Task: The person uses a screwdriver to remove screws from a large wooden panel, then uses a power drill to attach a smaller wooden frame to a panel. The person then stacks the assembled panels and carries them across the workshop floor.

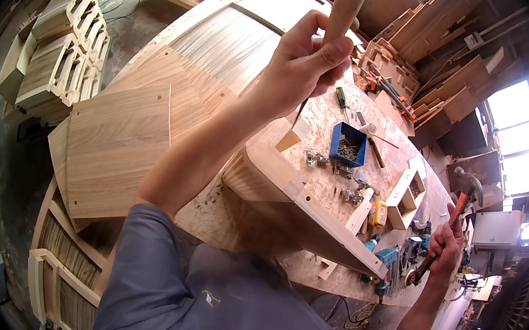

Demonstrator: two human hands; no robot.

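Observation:
My left hand (305,62) is raised above the bench and closed around a chisel (350,2) with a wooden handle. The chisel's thin blade points down beneath my fist, close to a pale wooden workpiece (309,209) with a rounded corner and drilled holes. Whether the blade tip touches the wood I cannot tell. Out to the right, my right hand (445,249) grips a claw hammer (466,191) by its handle, head upward, well apart from the chisel.
On the workbench (289,155) stands a blue box (347,144) of screws, with metal hinges (317,157) and a screwdriver (341,96) nearby. A cordless drill (387,258) lies by the near edge. Wooden panels (116,152) are stacked on the left. Wooden frames (64,64) stand beyond them.

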